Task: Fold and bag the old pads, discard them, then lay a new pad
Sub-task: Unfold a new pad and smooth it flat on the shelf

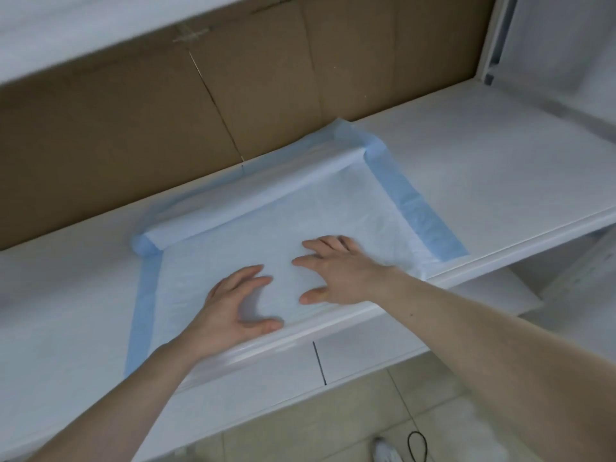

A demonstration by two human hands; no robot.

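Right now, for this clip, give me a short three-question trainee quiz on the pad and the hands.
1. True or false: the pad lies fully flat on the shelf.
2. What does the left hand do? A pinches the blue border, B rests spread fingers on the pad, C hangs clear of it.
3. What stands behind the pad?

Key: 1 false, its far edge is rolled over. 2 B, as does the right hand. 3 cardboard.

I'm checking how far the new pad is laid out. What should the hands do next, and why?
Probably slide both hands toward the far fold and flip it open against the cardboard. The left hand and right hand rest spread on the pad, which lies flat on the shelf, but its far edge is folded back.
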